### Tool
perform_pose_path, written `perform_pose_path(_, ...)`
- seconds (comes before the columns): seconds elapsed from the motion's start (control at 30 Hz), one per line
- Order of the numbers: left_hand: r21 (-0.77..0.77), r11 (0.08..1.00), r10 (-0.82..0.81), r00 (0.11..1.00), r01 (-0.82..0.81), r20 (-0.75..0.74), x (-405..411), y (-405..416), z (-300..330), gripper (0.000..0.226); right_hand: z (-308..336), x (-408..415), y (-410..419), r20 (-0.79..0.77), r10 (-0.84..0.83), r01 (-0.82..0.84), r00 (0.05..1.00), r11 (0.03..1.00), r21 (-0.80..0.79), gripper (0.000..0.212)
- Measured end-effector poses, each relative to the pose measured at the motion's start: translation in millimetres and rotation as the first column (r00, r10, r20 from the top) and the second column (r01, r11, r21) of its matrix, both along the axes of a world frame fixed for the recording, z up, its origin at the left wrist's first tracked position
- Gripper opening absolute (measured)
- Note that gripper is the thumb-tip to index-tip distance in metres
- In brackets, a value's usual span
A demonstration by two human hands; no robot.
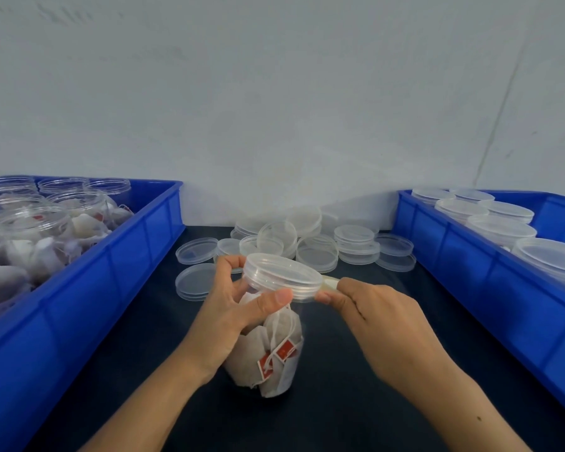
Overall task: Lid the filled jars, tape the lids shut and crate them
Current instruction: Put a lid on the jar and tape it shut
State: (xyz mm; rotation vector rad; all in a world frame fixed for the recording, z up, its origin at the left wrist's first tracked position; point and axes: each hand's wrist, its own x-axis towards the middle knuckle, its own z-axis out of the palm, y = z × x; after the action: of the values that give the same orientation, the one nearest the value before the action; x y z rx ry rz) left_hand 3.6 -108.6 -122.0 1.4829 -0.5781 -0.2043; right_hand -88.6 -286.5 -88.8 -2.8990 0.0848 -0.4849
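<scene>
Left hand grips 1 lidded tea-bag jar; right hand pinches tape strip at lid; 2 blue crates.

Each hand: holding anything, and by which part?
Left hand grips the jar just under its lid. Right hand pinches a tape strip at the lid's edge.

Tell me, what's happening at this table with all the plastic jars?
A person is sealing a clear jar of tea bags on the dark table. The left hand grips the jar by its lid, while the right hand pinches a strip of tape against the lid's edge. Loose lids lie behind. The blue crate on the left holds unlidded filled jars; the blue crate on the right holds lidded ones.
</scene>
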Motion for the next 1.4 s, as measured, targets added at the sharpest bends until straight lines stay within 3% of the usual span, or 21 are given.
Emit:
perform_pose_path(0.33, 0.023, 0.996, 0.082, 0.976, -0.089, 0.200, -3, 2, -2, 0.048, -9, -3, 14, 0.073, -0.055, 0.050, 0.996, 0.996, 0.077, 0.063)
perform_pose_path(0.47, -0.024, 0.961, 0.270, 0.911, -0.277, 0.312, -12, 0, -5, 0.040, -11, -5, 23, 0.066, -0.100, 0.089, 0.993, 0.984, 0.153, 0.071)
perform_pose_path(0.6, 0.039, 0.934, 0.318, 0.879, -0.354, 0.356, -24, -6, -8, 0.054, -17, -6, 34, 0.036, -0.113, 0.099, 0.993, 0.957, 0.274, 0.060)
perform_pose_path(0.73, 0.119, 0.901, 0.352, 0.863, -0.417, 0.362, -27, -9, -6, 0.088, -16, -8, 36, 0.076, -0.087, 0.068, 0.993, 0.971, 0.230, 0.050)
perform_pose_path(0.83, 0.117, 0.879, 0.406, 0.855, -0.462, 0.321, -23, -10, -7, 0.088, -14, -9, 35, 0.052, -0.050, 0.037, 0.997, 0.973, 0.228, 0.043)
perform_pose_path(0.97, 0.088, 0.889, 0.409, 0.865, -0.449, 0.291, -17, -9, -6, 0.076, -8, -9, 30, 0.003, -0.002, 0.001, 1.000, 0.971, 0.241, 0.047)
perform_pose_path(1.17, 0.061, 0.931, 0.336, 0.909, -0.361, 0.247, -10, -6, -5, 0.077, 3, -10, 7, 0.053, -0.012, 0.006, 0.999, 0.993, 0.120, 0.082)
perform_pose_path(1.4, 0.054, 0.971, 0.218, 0.959, -0.231, 0.184, -3, -5, -3, 0.069, -2, -4, -8, -0.026, -0.002, 0.005, 1.000, 0.991, 0.132, 0.071)
